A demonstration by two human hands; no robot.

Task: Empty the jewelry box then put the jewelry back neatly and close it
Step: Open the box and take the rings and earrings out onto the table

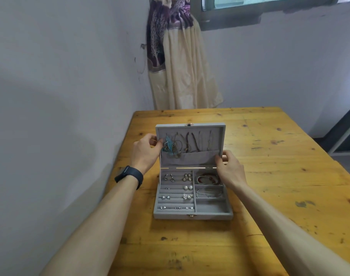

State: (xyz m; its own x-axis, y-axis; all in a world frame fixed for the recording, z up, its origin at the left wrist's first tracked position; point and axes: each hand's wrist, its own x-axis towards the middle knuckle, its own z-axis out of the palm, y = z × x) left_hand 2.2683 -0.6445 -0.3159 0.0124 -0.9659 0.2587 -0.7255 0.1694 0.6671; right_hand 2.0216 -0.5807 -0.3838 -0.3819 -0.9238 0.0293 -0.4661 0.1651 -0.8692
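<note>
A grey velvet jewelry box [212, 214] stands open on the wooden table. Its lid [218, 136] is upright, with several necklaces [190, 142] hanging inside above a pocket. My left hand [145, 151] grips the lid's left edge next to a blue pendant [169, 146]. My right hand [230, 166] grips the lid's right edge near the hinge. In the base, several earrings [176, 188] sit in the ring rolls on the left. A red bracelet [207, 179] and a thin silver chain [209, 193] lie in the right compartments. The front right compartment holds nothing.
The wooden table [279, 176] stretches to the right and toward me. A white wall runs close along its left side. A tied curtain [178, 62] hangs behind the far edge, under a window.
</note>
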